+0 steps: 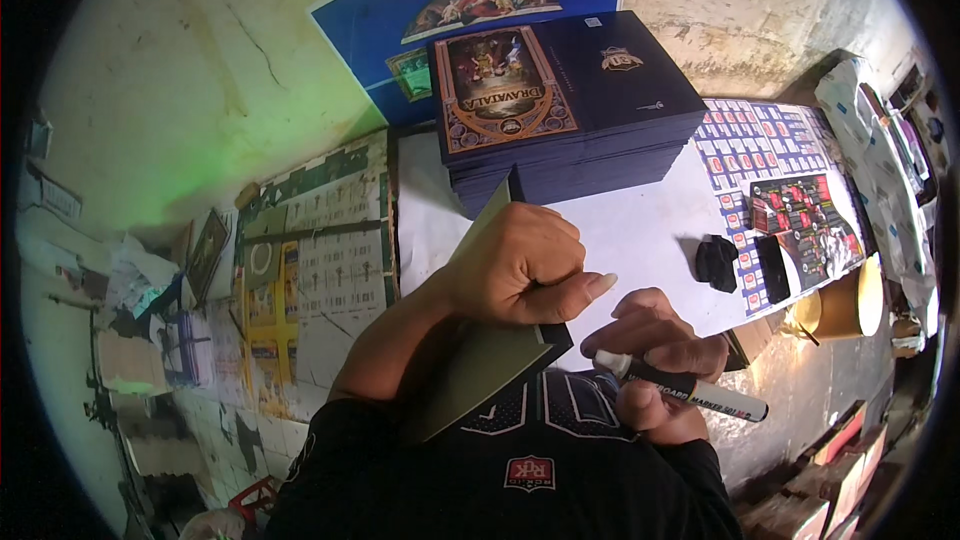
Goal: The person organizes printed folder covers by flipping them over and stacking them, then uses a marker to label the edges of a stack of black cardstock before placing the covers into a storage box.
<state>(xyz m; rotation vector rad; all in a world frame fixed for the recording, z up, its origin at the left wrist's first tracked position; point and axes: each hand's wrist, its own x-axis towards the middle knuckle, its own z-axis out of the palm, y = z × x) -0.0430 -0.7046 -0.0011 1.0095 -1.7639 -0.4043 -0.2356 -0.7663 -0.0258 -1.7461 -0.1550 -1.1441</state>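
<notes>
My left hand [525,265] is curled into a fist around a stiff folded cover [470,390], dark on one face and olive-beige on the other. The cover stands tilted close to my chest, one corner rising above the knuckles; the fingertips gripping it are hidden. Just to the right, my right hand [665,355] pinches a black-and-white board marker [695,390], its pale tip end toward the cover and apart from it. Beyond both hands rises a thick stack of dark blue printed covers [580,165], the top one bearing an ornate orange picture panel.
White paper [630,235] covers the table under the stack. To the right lie a crumpled black cloth [716,262] and dark printed sheets [805,225]. A yellow cylindrical container [855,298] stands past the table's right edge. A blue poster [375,15] hangs behind.
</notes>
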